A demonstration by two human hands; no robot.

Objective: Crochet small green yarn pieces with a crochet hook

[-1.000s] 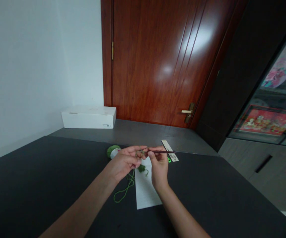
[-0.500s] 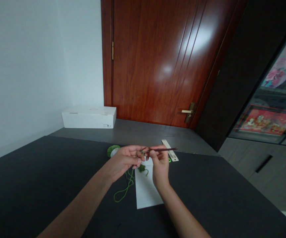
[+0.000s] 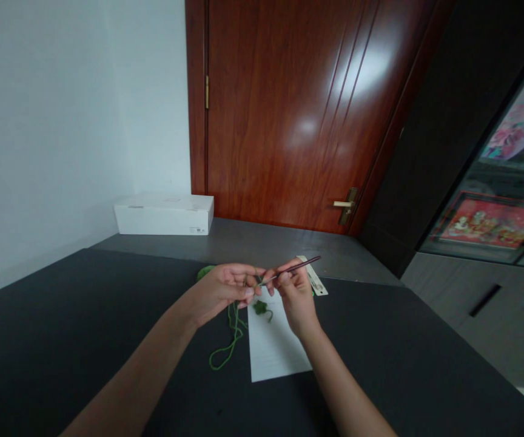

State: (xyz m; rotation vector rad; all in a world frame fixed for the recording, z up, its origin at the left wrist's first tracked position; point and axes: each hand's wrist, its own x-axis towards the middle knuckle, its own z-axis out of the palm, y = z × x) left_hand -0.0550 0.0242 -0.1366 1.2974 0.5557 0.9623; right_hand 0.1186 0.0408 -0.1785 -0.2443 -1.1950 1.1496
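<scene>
A: What's in each hand?

B: The left hand is clenched on the green yarn right at the fingertips. The right hand grasps a dark crochet hook between thumb and fingers, its tip angled in toward that yarn, with the shaft rising toward 2 o'clock.

A: How much room around them?

B: Plenty. From the hands, the black tabletop runs a long way at 9 o'clock and 4 o'clock. Its far edge meets a grey ledge at 12 o'clock, just beyond the fingers.

A: Anything in the way?

B: Under the hands at 6 o'clock lies a sheet of paper, with a small crocheted scrap on it. A loop of loose yarn trails on the tabletop at 7 o'clock. A pale ruler lies over the table's far edge at 1 o'clock, just beside the right hand. A yarn ball sits at 10 o'clock, partly behind the left hand.

A: Containers?

B: One white cardboard box on the ledge at 11 o'clock, well apart from the hands. It's shut, so I can't tell what's inside.
</scene>
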